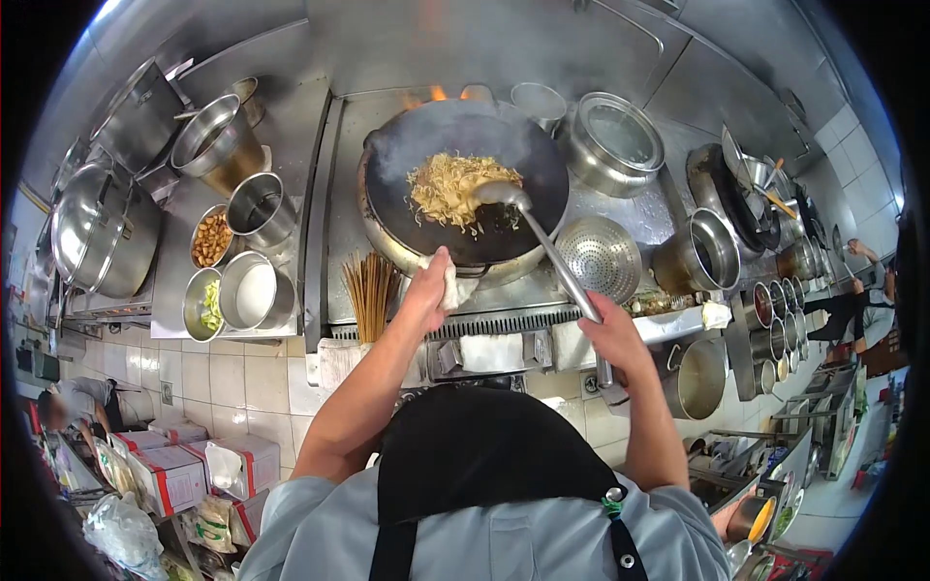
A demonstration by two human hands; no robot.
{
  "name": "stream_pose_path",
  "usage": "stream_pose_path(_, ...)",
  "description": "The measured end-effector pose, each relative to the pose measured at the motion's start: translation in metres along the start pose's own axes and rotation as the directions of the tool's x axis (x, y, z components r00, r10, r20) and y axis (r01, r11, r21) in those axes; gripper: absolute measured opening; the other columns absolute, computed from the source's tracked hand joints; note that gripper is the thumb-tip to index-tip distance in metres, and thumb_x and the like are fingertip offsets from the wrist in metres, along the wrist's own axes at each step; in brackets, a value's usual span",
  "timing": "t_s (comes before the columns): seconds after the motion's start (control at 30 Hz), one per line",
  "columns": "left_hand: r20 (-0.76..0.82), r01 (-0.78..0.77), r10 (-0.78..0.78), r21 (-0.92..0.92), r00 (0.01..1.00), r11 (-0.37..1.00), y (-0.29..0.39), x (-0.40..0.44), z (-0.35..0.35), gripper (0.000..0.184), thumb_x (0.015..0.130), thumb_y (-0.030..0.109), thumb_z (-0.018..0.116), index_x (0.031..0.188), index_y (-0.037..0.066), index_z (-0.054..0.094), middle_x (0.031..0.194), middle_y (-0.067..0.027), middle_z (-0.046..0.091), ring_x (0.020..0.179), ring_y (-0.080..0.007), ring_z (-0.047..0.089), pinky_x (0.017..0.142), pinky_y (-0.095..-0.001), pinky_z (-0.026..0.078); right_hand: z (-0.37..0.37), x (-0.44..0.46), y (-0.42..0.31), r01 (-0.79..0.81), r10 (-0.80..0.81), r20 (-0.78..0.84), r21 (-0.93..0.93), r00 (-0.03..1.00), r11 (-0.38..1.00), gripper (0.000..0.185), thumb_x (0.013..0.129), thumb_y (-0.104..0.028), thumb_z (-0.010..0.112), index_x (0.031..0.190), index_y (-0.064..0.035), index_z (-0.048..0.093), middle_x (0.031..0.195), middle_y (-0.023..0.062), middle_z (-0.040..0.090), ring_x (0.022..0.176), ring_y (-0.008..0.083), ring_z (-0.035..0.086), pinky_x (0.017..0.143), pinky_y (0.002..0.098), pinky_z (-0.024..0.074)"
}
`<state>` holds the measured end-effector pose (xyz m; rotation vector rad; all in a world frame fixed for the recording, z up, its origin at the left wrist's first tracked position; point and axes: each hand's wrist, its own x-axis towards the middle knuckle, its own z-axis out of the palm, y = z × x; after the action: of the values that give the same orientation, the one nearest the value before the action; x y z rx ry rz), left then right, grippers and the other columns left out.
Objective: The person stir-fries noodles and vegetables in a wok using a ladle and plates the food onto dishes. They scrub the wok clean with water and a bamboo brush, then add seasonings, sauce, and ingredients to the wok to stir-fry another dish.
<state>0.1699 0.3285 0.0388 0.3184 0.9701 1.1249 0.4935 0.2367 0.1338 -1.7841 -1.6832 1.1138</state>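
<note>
Noodles (446, 189) lie in a large dark wok (397, 218) on the stove, with steam rising and flames behind its far rim. My right hand (616, 334) is closed around the handle of a long steel ladle (557, 257). The ladle's bowl rests against the right side of the noodles. At the wok's near edge, my left hand (427, 290) is closed on a folded white cloth (451, 288), pressed to the rim. The cloth hides whatever part of the wok it covers.
A bamboo brush (368, 295) stands left of the wok. A perforated strainer (599, 259) and a steel pot (612, 145) are on the right. Pots and bowls, one with browned cubes (211, 240), fill the left counter. Other people are at both far sides.
</note>
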Motion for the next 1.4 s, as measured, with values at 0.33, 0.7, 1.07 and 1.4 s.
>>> stream_pose_path(0.33,0.119,0.339,-0.317,-0.311,0.941,0.888,-0.003,-0.062,-0.049,0.048,0.103,0.046,0.054,0.115,0.001,0.064,0.097,-0.0164,0.071,0.081,-0.0308,0.071,0.071,-0.0434,0.062,0.064,0.059,-0.051,-0.255,0.196,0.162,0.630,0.967,0.734,0.034,0.101,-0.013,0.053,0.134,-0.0037,0.050,0.072,-0.0010,0.050,0.048,0.0072,0.043,0.037,0.0254,0.0373)
stream_pose_path(0.7,0.121,0.390,-0.371,-0.251,0.921,0.886,0.033,-0.039,-0.011,0.048,0.098,0.044,0.051,0.127,0.007,0.059,0.124,-0.0168,0.067,0.111,-0.0361,0.067,0.088,-0.0537,0.059,0.047,0.160,-0.031,-0.280,0.060,0.339,0.649,0.939,0.707,0.019,0.101,-0.019,0.057,0.117,-0.0099,0.053,0.072,-0.0007,0.050,0.048,0.0083,0.042,0.039,0.0283,0.0367)
stream_pose_path(1.07,0.035,0.243,-0.240,-0.150,0.970,0.958,-0.008,0.042,-0.007,0.014,0.100,0.017,0.054,0.111,0.009,0.058,0.101,-0.0132,0.067,0.089,-0.0303,0.066,0.067,-0.0422,0.057,0.015,0.025,-0.046,0.055,-0.035,0.156,-0.126,0.987,0.991,0.045,0.096,-0.017,0.060,0.136,0.0003,0.050,0.103,0.0247,0.067,0.100,0.0411,0.065,0.089,0.0459,0.0493)
stream_pose_path(1.4,-0.072,0.259,-0.269,-0.117,0.961,0.959,0.027,-0.067,0.036,0.010,0.095,0.012,0.052,0.100,0.004,0.056,0.088,-0.0131,0.064,0.069,-0.0266,0.062,0.055,-0.0380,0.054,-0.032,-0.076,-0.115,-0.226,0.198,0.442,0.011,0.875,0.974,0.043,0.097,-0.018,0.061,0.136,-0.0024,0.054,0.078,0.0091,0.063,0.057,0.0182,0.061,0.050,0.0344,0.0488)
